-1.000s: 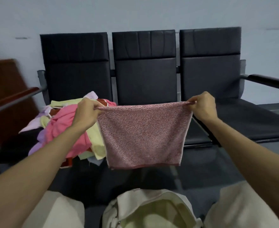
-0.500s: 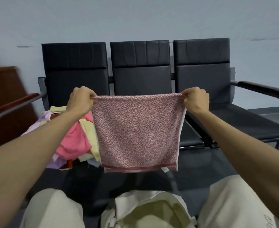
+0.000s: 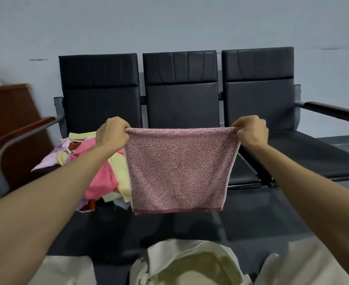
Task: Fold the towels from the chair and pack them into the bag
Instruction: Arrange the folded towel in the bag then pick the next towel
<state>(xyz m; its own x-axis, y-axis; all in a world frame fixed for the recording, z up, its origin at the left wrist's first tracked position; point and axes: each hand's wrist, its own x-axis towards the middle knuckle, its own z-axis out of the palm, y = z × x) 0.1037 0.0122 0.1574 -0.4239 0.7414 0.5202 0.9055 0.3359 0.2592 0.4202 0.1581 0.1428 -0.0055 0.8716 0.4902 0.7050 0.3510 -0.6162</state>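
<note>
Through the head camera we look along our two bare arms at one speckled pink towel (image 3: 179,171), held up in the air in front of the chair (image 3: 179,79), a row of three joined black seats. Our left hand (image 3: 112,133) pinches the towel's upper left corner, fingers curled round the cloth, and our right hand (image 3: 251,130) pinches the upper right corner the same way. The top edge runs taut between them and the rest hangs flat, with a darker hem at the bottom. The towel touches neither the seats nor the bag. We judge that it is at the start of its fold. It hangs spread out, or perhaps already doubled once, which we cannot tell from the front. On the left seat lies the pile (image 3: 99,171) of unfolded towels, tangled together. We make out at least one bright pink, two or so pale yellow, one lilac, and scraps of orange and pale blue beneath, but an exact count is beyond us. Low in the view, close to us, one cream bag (image 3: 169,249) stands open. A pale yellowish surface shows inside, and we cannot say whether that is a packed towel or the lining. Most of the work seems to lie ahead: folding this towel, packing it, then working through the pile.
</note>
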